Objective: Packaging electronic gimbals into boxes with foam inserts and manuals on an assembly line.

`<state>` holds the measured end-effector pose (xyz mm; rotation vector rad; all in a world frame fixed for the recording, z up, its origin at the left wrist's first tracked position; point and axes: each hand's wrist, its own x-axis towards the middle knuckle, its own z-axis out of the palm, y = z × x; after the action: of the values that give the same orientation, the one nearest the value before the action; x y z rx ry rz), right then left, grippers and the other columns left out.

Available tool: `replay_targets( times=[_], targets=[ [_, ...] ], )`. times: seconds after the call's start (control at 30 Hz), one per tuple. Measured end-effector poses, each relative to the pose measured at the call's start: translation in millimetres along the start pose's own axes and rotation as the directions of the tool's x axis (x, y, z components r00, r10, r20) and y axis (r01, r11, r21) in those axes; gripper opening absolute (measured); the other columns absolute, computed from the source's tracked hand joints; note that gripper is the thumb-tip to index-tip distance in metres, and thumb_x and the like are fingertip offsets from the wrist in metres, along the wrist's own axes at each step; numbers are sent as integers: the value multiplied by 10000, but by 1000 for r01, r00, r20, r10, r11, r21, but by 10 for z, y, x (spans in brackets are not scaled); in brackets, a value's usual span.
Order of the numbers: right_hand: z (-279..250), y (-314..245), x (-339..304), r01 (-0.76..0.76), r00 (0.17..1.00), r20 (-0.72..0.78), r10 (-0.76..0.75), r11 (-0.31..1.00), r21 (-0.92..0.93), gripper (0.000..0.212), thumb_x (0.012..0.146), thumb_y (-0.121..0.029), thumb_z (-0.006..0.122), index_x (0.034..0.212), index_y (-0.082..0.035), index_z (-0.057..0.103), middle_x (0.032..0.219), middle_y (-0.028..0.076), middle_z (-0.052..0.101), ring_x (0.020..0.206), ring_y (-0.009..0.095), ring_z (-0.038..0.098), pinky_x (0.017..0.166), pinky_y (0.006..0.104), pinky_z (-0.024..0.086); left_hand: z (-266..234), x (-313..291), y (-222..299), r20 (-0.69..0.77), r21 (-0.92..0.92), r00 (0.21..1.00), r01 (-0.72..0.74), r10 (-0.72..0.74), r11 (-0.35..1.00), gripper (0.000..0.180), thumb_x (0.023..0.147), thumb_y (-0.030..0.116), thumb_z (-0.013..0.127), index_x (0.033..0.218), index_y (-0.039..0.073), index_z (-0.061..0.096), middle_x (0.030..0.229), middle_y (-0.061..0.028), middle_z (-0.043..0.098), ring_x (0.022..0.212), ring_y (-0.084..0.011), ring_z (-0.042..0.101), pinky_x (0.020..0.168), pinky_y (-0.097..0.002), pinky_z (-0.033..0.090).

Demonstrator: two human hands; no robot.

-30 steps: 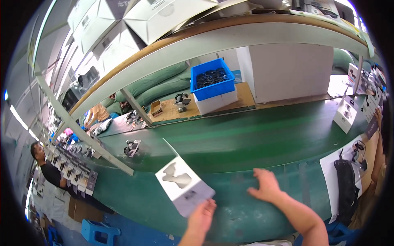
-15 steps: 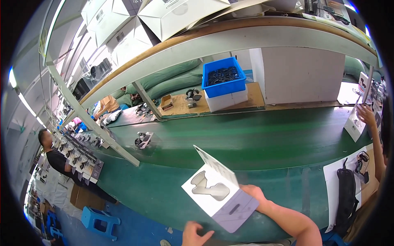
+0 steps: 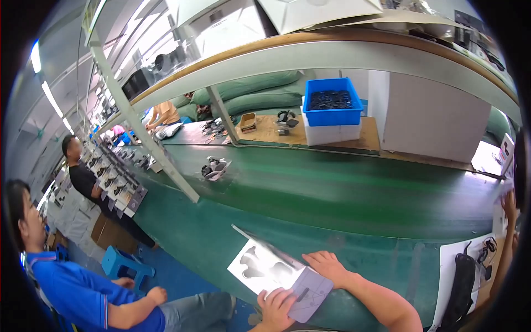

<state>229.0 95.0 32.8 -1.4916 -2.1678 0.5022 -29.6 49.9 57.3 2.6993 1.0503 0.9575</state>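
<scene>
A white and grey open-lidded box (image 3: 260, 266) lies tilted on the green worktop in front of me, its white inner face showing a hollow moulded recess. My left hand (image 3: 276, 310) grips the box's near edge, fingers bent over onto the white face; its thumb is hidden. Beside the raised lid, on the far right side of the box, my right hand (image 3: 327, 268) lies with fingers stretched out, close to or touching the box. No product shows in the recess.
Beyond the worktop runs a green conveyor belt (image 3: 332, 193) carrying a packed item (image 3: 214, 168). A blue bin (image 3: 333, 102) of dark parts stands behind. At right lie a black pouch (image 3: 458, 288) and a co-worker's arm (image 3: 506, 243). A person in blue (image 3: 72, 293) sits at left.
My left hand has come up from below onto the box's near edge. The box has lowered and shifted slightly left. A seated person in blue has come into view at left.
</scene>
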Motion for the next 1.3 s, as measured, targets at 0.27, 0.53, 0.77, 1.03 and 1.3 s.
replay_targets(
  times=[0.27, 0.53, 0.77, 1.03, 1.3],
  targets=[
    [-192, 194, 21, -140, 990, 52, 134, 824, 549, 619, 857, -114, 696, 1443, -6, 525, 1371, 141, 615, 1245, 310, 570, 1081, 391, 420, -138, 176, -551, -135, 128, 981, 155, -137, 980, 363, 887, 199, 649, 1223, 71, 701, 1315, -82, 621, 1204, -260, 579, 1098, -474, 351],
    [-493, 206, 1417, -514, 793, 296, 532, 326, 793, 638, 920, -345, 748, 1339, 102, 570, 1212, 191, 676, 1083, 258, 666, 969, 358, 537, 21, -113, -1102, -327, 241, 928, 264, -178, 934, 486, 828, 284, 711, 1232, 29, 622, 1402, -184, 545, 1289, -389, 495, 1133, -560, 302],
    [54, 481, 3932, -563, 673, 479, 563, -31, 826, 1208, 809, -642, 767, 1508, 184, 229, 1501, 404, 351, 1353, 505, 466, 1100, 512, 445, 146, -170, -1207, -440, -116, 833, 318, -336, 941, 540, 780, 263, 704, 1254, 28, 597, 1475, -225, 459, 1372, -460, 394, 1161, -622, 250],
    [608, 646, 5422, -377, 747, 433, 504, -214, 901, 643, 820, -500, 803, 1191, 7, 664, 1115, 192, 685, 985, 318, 686, 759, 414, 575, 159, -340, -1465, -385, 157, 915, 190, -117, 969, 479, 911, 360, 705, 1207, -7, 616, 1342, -221, 604, 1170, -431, 577, 1051, -535, 437],
    [860, 869, 5745, -340, 510, 425, 748, -278, 898, 296, 827, -239, 782, 999, -8, 716, 969, 124, 717, 863, 240, 692, 656, 389, 554, 310, -682, -1426, -279, -63, 919, 274, -280, 960, 656, 887, 429, 720, 1365, 30, 513, 1502, -199, 482, 1388, -468, 416, 1155, -589, 331]
  ],
)
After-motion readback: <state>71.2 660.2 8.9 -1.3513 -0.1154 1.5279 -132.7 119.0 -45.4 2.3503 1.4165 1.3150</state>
